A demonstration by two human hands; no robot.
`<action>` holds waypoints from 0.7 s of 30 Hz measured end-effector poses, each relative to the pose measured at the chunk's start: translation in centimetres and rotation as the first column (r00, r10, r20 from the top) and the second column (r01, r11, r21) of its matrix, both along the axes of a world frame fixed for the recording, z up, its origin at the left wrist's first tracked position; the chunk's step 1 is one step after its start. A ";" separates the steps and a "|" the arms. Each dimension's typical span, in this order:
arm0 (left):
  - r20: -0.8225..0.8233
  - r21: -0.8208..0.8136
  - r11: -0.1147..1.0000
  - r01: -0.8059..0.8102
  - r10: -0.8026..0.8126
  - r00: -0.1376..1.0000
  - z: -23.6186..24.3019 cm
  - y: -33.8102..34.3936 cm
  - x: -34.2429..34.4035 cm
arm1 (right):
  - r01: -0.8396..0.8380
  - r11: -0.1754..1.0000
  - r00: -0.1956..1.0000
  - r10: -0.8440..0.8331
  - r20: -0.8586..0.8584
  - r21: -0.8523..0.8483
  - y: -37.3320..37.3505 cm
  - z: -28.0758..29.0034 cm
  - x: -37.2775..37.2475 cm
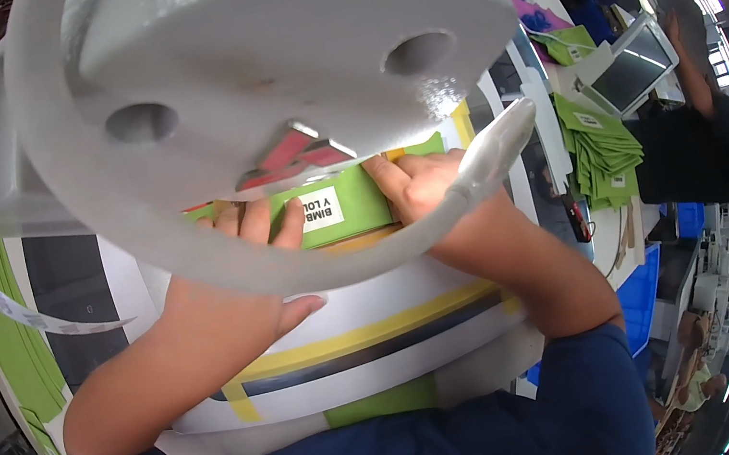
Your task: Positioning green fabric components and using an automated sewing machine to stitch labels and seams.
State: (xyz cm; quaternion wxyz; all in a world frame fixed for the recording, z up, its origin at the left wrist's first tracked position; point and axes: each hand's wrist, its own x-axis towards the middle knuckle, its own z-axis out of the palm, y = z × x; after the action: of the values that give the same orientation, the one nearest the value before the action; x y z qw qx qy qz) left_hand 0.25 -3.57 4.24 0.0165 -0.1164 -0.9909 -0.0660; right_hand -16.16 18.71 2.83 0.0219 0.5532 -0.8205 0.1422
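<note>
A folded green cloth piece (364,213) lies on the white work surface under a large grey-white machine head, probably a sewing machine (284,47). A white label with dark print (319,209) sits on the cloth. My left hand (242,254) rests on the cloth's left part, fingers spread and thumb held apart. At the cloth's right end my right hand (421,186) has its fingers bent over the fabric, with the index finger stretched toward the machine. A pale curved tube (323,269) crosses in front of both hands and hides parts of them. The machine's needle area is out of sight.
Green cloth pieces (12,329) lie on the left; a green stack (599,147) lies on the right table, near a screen (634,68). Yellow tape (373,328) edges the work surface. A blue bin (643,300) stands at right. A person in dark clothing (703,153) is beyond.
</note>
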 end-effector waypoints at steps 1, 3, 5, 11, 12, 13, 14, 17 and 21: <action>0.032 -0.009 1.000 -0.007 0.007 0.999 0.3 -0.2 0.0 | 0.078 0.997 0.986 -0.077 0.148 -0.001 -0.4 0.1 0.4; 0.060 -0.015 1.000 -0.006 0.007 0.998 0.6 -0.7 0.2 | 0.164 0.986 0.944 -0.160 0.288 0.011 -1.1 0.7 0.9; 0.203 -0.102 0.994 -0.042 0.063 0.977 0.7 -1.0 1.0 | 0.288 0.954 0.797 -0.288 0.530 0.085 -2.0 1.2 1.3; 0.151 -0.045 0.997 -0.062 0.068 0.986 0.4 -2.5 2.5 | 0.140 0.964 0.858 -0.232 0.458 0.227 -3.4 2.0 1.8; 0.148 -0.043 0.997 -0.065 0.071 0.986 0.5 -2.7 2.5 | 0.138 0.964 0.860 -0.231 0.455 0.228 -3.4 1.8 1.7; 0.107 -0.063 0.997 -0.053 0.060 0.992 0.6 -2.9 2.7 | 0.035 0.972 0.978 -0.081 0.190 0.234 -3.4 1.2 1.7; 0.066 -0.084 0.996 -0.042 0.048 0.997 0.7 -3.1 2.8 | -0.062 0.962 0.992 0.089 -0.089 0.267 -3.5 0.9 1.7; 0.078 -0.081 0.995 -0.062 0.069 0.995 0.9 -3.5 3.4 | -0.100 0.946 0.995 0.102 0.012 0.308 -4.2 1.5 1.7; 0.074 -0.076 0.993 -0.085 0.091 0.993 0.9 -4.0 2.9 | -0.137 0.950 0.990 0.139 0.016 0.279 -4.6 0.8 1.8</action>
State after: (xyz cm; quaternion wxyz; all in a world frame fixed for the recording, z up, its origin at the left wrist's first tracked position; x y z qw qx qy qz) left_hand 3.11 -7.54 5.10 -0.0232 -0.0703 -0.9967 -0.0337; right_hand -14.35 14.11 3.66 -0.0648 0.6070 -0.7916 0.0248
